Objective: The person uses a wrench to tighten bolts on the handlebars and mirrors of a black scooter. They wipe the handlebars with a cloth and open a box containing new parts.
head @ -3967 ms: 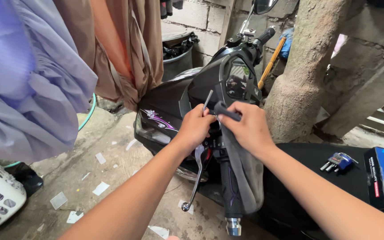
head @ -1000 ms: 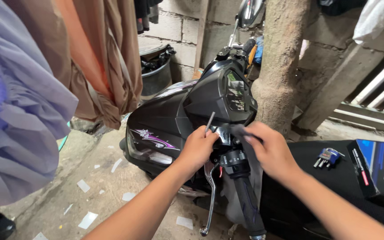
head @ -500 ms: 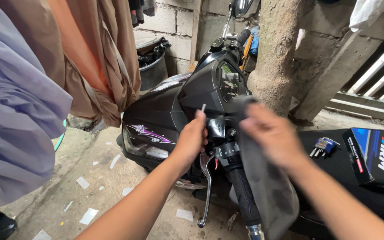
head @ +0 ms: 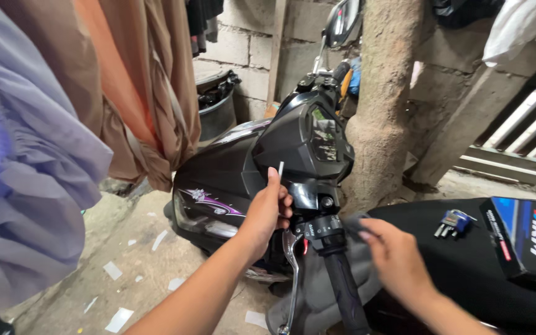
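Note:
A black scooter stands in front of me, its handlebar grip [head: 344,286] and brake lever [head: 292,280] pointing toward the camera. My left hand [head: 267,214] is closed on a thin silver tool [head: 280,168] whose tip sticks up beside the switch housing [head: 319,228]. My right hand [head: 393,257] pinches a dark grey rag [head: 317,301] that drapes over the grip and hangs below it. The dashboard panel [head: 324,136] sits just above both hands.
A bunch of keys [head: 451,222] and a dark box [head: 528,239] lie on the black seat [head: 448,273] at right. A concrete post [head: 384,93] rises behind the scooter. Hanging clothes [head: 63,124] fill the left. A dark bucket [head: 217,108] stands by the block wall.
My right hand has drawn back from the switch housing toward the seat with the rag. My left hand stays at the housing with the tool. The view has lifted a little.

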